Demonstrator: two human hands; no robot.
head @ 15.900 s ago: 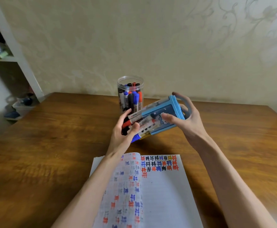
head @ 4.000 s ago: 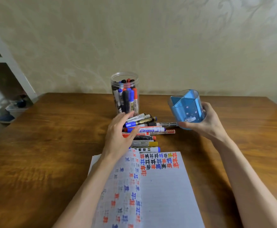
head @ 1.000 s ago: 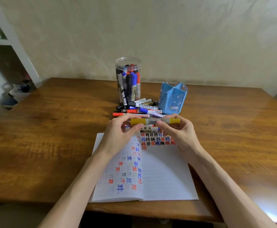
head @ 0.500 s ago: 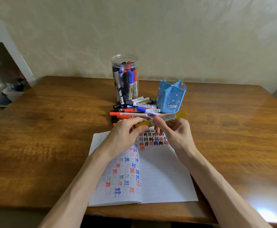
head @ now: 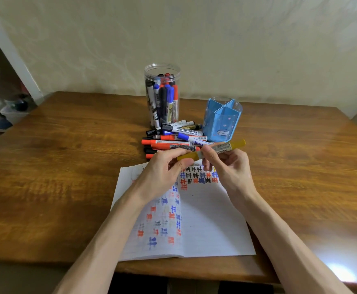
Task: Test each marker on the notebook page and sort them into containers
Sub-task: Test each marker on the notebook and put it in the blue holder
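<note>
Two hands share one yellow marker (head: 222, 147), held in the air just over the far edge of the notebook (head: 205, 219). L hand (head: 165, 168) pinches the yellow end toward the notebook's left side w/ thumb + forefinger. R hand (head: 230, 166) pinches the grey barrel about mid-length, other fingers curled loosely under it. Long axis runs left-right across the notebook's top, w/ the R end tilted a bit up and away. Neither hand is nearer, since each is already on it.

Judgement: uncapping is next, so the pull should go straight along that axis. L hand draws leftward, R hand steadies the barrel, then the tip goes down to the page right below.

Readable: "…RKER" on the held barrel, prob. MARKER; no brand legible. "WHITEBOARD MARKER" shows on a white one in the pile (head: 173, 141), on the desk (head: 67, 166) just beyond the notebook. Further beyond the notebook are a clear jar (head: 162, 96) of markers and a blue holder (head: 222, 122) w/ a cat face, no text, nothing sticking out of it.
</note>
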